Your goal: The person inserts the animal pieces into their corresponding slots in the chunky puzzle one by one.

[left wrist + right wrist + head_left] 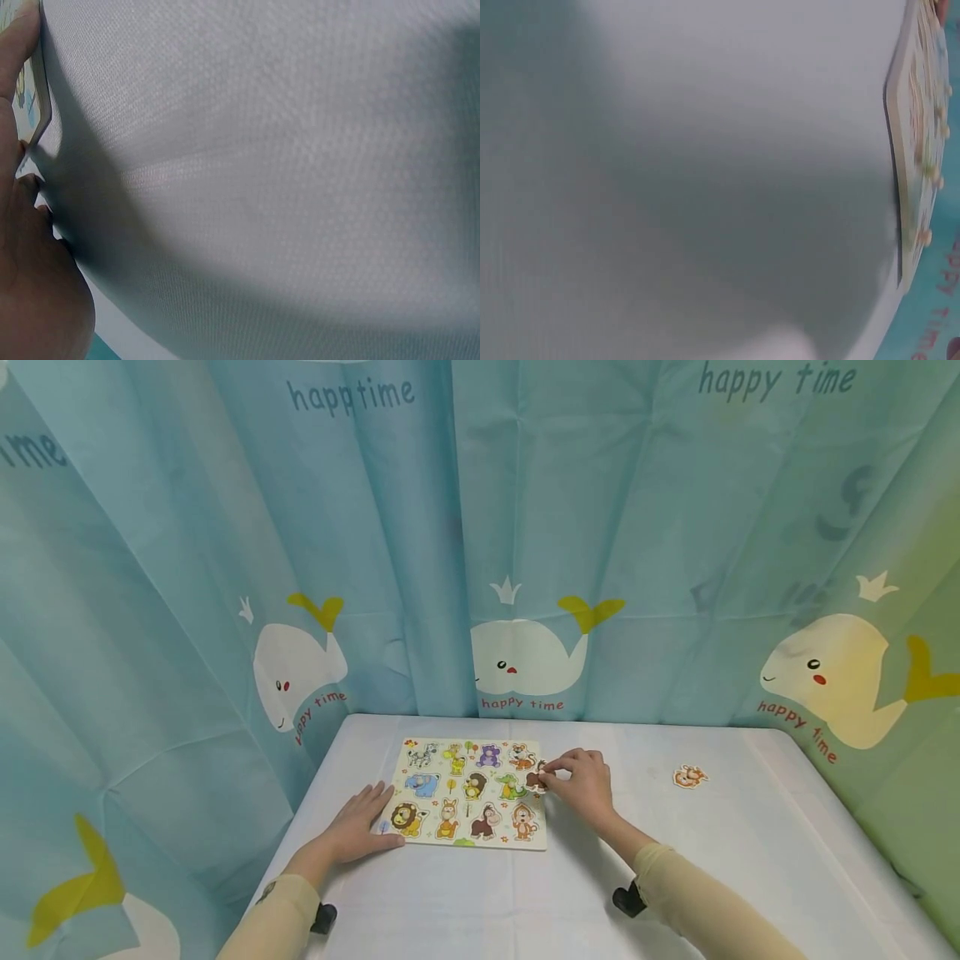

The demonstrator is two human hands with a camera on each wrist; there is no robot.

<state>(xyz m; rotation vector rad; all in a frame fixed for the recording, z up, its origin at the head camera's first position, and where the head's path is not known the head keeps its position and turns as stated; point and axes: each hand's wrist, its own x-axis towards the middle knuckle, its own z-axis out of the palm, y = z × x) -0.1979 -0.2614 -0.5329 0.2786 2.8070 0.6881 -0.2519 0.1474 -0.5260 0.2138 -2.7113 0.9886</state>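
Observation:
A pegged animal puzzle board (467,839) lies flat on the table, its several animal pieces filling rows. My left hand (354,827) rests at the board's left side, fingers extended along the edge and thumb at the front corner. In the left wrist view, the left hand (37,277) touches the board (34,97) at the edge. At the board's right edge, my right hand (587,783) pinches a brown animal puzzle piece (535,780) between thumb and fingertips, over the middle row beside the green crocodile piece (512,787). Fingers partly cover the brown piece.
One loose orange animal piece (689,776) lies on the white table (750,860) to the right of the board. A blue curtain (562,527) printed with whales hangs behind the table. Small pegs stand up from the board (904,187) in the right wrist view.

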